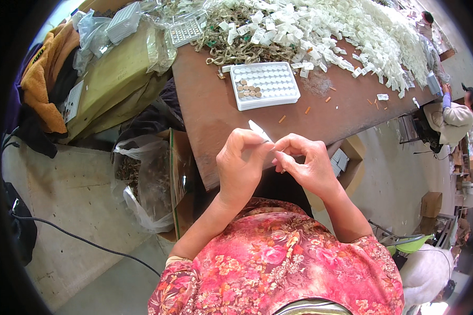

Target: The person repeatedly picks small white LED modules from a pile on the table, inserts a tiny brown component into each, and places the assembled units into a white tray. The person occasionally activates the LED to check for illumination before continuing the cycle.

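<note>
1. pink-and-red floral fabric shirt [278, 247] lies nearest us, just below both hands and between the forearms.
2. we judge that the narrow white piece with a pointed tip [257, 129] could slip free, since only fingertips hold it and little of it is gripped.
3. if it fell, it could drop past the near edge of the flat brown table [215, 115], because the hands work close to that edge.
4. beyond the hands, the white compartmented plastic tray [293, 97] carries round copper-coloured discs [248, 92] toward its left side; a knock from a reaching hand could jostle them, as we see them sitting loosely together.
5. small orange-brown sticks [282, 119] lie just past the fingers, where a sleeve or wrist might sweep them about; likewise, the heaped small white tags [352, 47] farther off could slide if disturbed.
6. our left hand [242, 157] is curled, thumb and forefinger pinched nearly closed on the white piece, which points up and away.
7. our right hand [306, 160] is half curled, its fingertips drawn close beside the piece's lower end; we cannot tell whether they grip anything.
</note>
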Demonstrator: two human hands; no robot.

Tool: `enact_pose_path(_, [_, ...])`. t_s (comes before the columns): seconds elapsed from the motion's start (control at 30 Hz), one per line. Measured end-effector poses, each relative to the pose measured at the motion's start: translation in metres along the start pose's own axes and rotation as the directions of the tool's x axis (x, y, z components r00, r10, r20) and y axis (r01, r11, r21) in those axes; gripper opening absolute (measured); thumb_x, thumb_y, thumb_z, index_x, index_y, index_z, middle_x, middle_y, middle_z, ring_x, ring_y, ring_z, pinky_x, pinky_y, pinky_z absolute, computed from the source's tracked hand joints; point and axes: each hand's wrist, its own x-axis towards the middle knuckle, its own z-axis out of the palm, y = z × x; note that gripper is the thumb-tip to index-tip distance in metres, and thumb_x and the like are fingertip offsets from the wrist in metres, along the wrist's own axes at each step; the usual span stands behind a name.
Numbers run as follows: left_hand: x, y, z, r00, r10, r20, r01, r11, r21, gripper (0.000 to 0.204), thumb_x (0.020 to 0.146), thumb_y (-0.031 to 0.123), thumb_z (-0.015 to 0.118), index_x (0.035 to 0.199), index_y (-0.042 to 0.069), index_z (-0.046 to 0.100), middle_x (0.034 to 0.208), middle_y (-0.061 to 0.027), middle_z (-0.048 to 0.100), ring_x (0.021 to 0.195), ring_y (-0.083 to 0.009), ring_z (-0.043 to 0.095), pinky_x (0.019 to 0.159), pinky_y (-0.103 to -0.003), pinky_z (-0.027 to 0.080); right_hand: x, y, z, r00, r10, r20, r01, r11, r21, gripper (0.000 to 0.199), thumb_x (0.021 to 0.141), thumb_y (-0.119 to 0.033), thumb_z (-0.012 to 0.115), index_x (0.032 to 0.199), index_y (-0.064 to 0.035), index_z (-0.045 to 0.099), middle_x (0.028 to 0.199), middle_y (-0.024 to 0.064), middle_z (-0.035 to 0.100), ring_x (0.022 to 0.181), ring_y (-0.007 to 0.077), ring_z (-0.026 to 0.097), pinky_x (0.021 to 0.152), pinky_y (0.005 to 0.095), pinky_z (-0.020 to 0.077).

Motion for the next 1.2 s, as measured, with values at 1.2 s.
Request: enact_pose_path(1.2, [0.034, -0.037, 0.000, 0.844, -0.491, 0.217, 0.380, 0.262, -0.887, 0.014, 0.102, 0.016, 0.046, 0.112, 0.006, 0.048, 0.099, -0.0099, 0.060, 0.063, -0.0078, 0.049, 0.054, -0.018, 0.041, 0.114, 0.026, -0.008, 0.777, -0.629, -0.029, 0.363, 0.485, -0.796, 0.014, 0.079, -0.014, 0.069, 0.092, -0.0095, 0.070, 0.085, 0.0084, 0.064, 0.086, 0.0276, 0.060, 0.078, 0.0393, 0.0489])
